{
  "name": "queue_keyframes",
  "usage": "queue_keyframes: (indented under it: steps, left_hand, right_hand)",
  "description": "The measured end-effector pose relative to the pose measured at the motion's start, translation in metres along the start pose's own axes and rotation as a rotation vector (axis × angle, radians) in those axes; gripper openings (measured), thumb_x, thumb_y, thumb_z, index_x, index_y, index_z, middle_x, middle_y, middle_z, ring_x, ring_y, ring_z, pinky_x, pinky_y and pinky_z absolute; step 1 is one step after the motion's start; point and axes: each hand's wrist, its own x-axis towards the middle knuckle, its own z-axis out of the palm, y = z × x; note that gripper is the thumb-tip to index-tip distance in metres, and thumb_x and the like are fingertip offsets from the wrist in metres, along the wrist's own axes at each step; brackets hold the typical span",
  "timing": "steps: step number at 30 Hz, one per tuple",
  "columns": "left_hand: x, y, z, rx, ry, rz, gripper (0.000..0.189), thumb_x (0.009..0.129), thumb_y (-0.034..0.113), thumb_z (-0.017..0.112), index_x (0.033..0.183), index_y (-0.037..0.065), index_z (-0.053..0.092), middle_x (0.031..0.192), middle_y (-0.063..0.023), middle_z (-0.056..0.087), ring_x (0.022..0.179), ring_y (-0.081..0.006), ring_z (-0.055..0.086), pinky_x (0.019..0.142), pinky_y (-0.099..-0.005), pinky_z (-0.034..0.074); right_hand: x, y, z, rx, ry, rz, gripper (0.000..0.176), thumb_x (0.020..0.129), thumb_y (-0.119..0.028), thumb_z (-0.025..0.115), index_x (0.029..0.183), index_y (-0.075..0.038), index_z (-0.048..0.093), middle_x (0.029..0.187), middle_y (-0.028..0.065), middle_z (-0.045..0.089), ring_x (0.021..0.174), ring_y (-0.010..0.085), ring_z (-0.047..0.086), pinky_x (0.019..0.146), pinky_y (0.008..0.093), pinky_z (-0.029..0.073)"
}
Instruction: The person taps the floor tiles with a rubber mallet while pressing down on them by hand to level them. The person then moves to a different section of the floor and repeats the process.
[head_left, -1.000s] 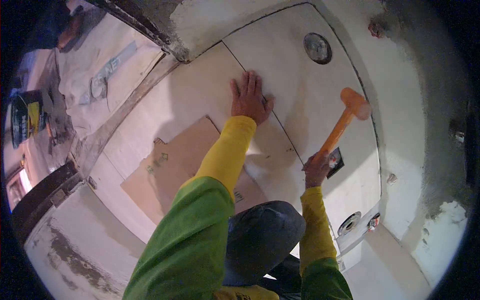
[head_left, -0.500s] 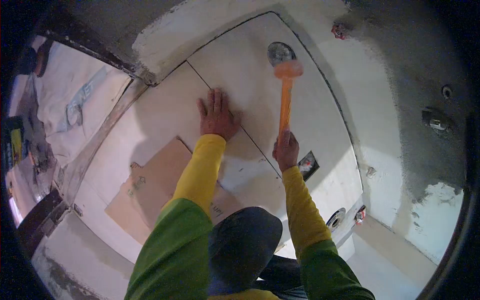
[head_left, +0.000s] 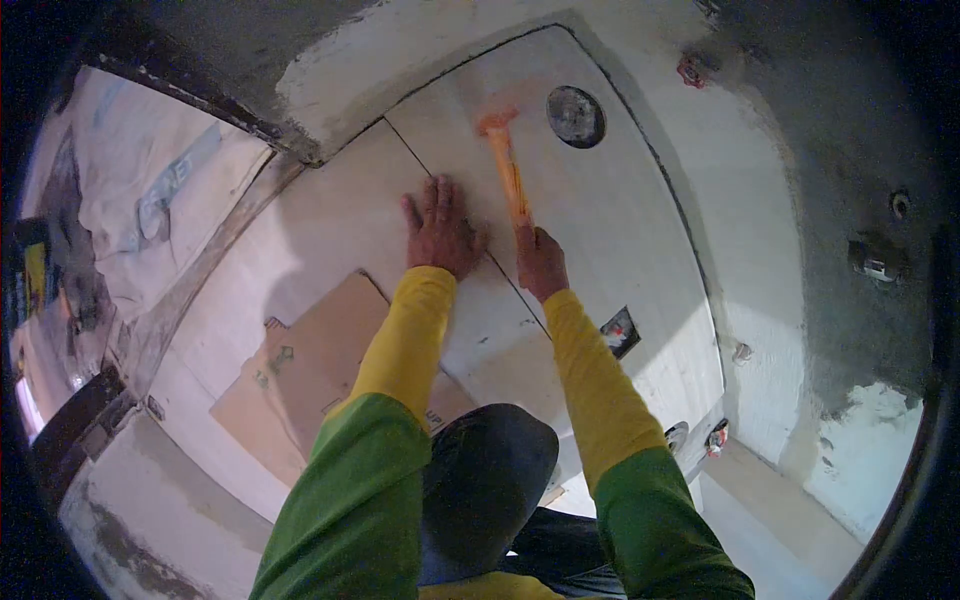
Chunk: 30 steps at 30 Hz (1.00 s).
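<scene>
Now left hand (head_left: 441, 232) lies flat, fingers spread, on floor tile (head_left: 330, 230) beside the joint; right hand (head_left: 540, 262) fisted around orange mallet (head_left: 505, 160) handle, head over the adjacent tile.

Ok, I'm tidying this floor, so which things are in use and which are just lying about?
In use: orange mallet in the right hand; left tile under the flat left hand; right tile beneath the mallet head.
Lying about: cardboard sheet, lower left; crumpled cloth, far left.
</scene>
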Motion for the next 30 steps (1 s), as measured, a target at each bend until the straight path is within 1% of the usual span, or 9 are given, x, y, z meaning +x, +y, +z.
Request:
queue_keyframes:
  steps: [6,9,12,14,18,21,23,27,30]
  left_hand:
    - [-0.002,-0.003,0.003,0.051,0.003,0.024,0.078,0.09,0.051,0.047,0.148,0.001,0.033,0.158,-0.0167,0.025,0.149,-0.0322,0.014,0.117,-0.0614,0.007]
    - [0.0,-0.001,0.001,0.012,0.012,0.019,0.079,0.09,0.051,0.048,0.149,0.001,0.032,0.158,-0.0167,0.025,0.149,-0.032,0.014,0.117,-0.0612,0.007]
    - [0.002,-0.005,0.006,0.018,0.021,0.031,0.079,0.089,0.051,0.049,0.149,0.002,0.032,0.158,-0.0168,0.024,0.149,-0.0321,0.015,0.117,-0.0613,0.007]
    - [-0.003,-0.002,0.007,0.018,0.022,0.057,0.079,0.09,0.052,0.049,0.149,0.002,0.031,0.158,-0.0169,0.024,0.149,-0.0323,0.015,0.117,-0.0615,0.007]
    - [0.005,0.005,-0.009,0.045,-0.053,0.011,0.081,0.089,0.054,0.049,0.149,0.002,0.031,0.159,-0.0169,0.023,0.149,-0.0328,0.015,0.116,-0.0623,0.007]
    - [0.003,0.003,-0.002,0.039,-0.045,0.011,0.082,0.089,0.055,0.049,0.149,0.002,0.031,0.159,-0.0168,0.022,0.149,-0.0329,0.015,0.116,-0.0621,0.007]
    - [0.002,0.003,0.002,0.04,-0.02,0.021,0.083,0.089,0.056,0.048,0.149,0.002,0.03,0.159,-0.0167,0.022,0.148,-0.033,0.016,0.117,-0.0619,0.006]
    - [0.001,0.003,0.003,0.091,-0.035,0.025,0.083,0.09,0.057,0.045,0.149,0.001,0.03,0.159,-0.0167,0.022,0.148,-0.0335,0.015,0.117,-0.0614,0.006]
    - [0.001,0.004,0.006,0.092,-0.018,0.028,0.082,0.091,0.056,0.044,0.149,0.001,0.03,0.159,-0.0166,0.022,0.148,-0.0339,0.015,0.117,-0.0614,0.006]
  right_hand:
    - [-0.003,-0.048,0.001,0.188,-0.074,0.031,0.057,0.101,-0.051,0.037,0.086,0.0,0.056,0.075,0.0255,0.061,0.07,0.048,0.056,0.062,0.0486,0.047]
    - [0.013,-0.029,0.016,0.027,-0.092,-0.064,0.045,0.1,-0.045,0.043,0.089,-0.003,0.054,0.077,0.0279,0.063,0.075,0.0504,0.06,0.062,0.0556,0.048]
    - [0.031,-0.034,0.012,-0.189,-0.195,-0.399,0.045,0.1,-0.045,0.043,0.089,-0.002,0.053,0.081,0.0293,0.063,0.079,0.0514,0.06,0.063,0.056,0.048]
    - [0.023,-0.056,0.002,0.175,-0.138,0.082,0.039,0.1,-0.039,0.046,0.093,-0.001,0.054,0.084,0.0275,0.064,0.077,0.0479,0.062,0.058,0.0534,0.049]
    - [0.014,0.012,0.012,0.035,0.057,0.024,0.039,0.101,-0.038,0.045,0.096,0.0,0.055,0.079,0.0245,0.063,0.07,0.0446,0.061,0.054,0.0512,0.048]
    - [-0.008,0.035,-0.019,0.079,-0.106,0.084,0.044,0.101,-0.042,0.044,0.096,0.0,0.055,0.07,0.0207,0.06,0.063,0.0367,0.06,0.053,0.049,0.049]
    - [-0.04,-0.004,-0.047,0.686,0.156,0.393,0.054,0.099,-0.059,0.038,0.078,-0.01,0.048,0.054,0.0013,0.045,0.038,0.0111,0.041,0.035,0.0266,0.035]
    - [-0.079,0.089,-0.033,0.367,0.364,0.352,0.054,0.099,-0.06,0.039,0.079,-0.01,0.046,0.053,0.0004,0.043,0.035,0.0111,0.038,0.033,0.027,0.034]
    - [-0.083,0.068,-0.075,0.494,0.079,0.662,0.055,0.098,-0.062,0.039,0.077,-0.011,0.044,0.053,0.0001,0.043,0.035,0.0113,0.039,0.033,0.027,0.034]
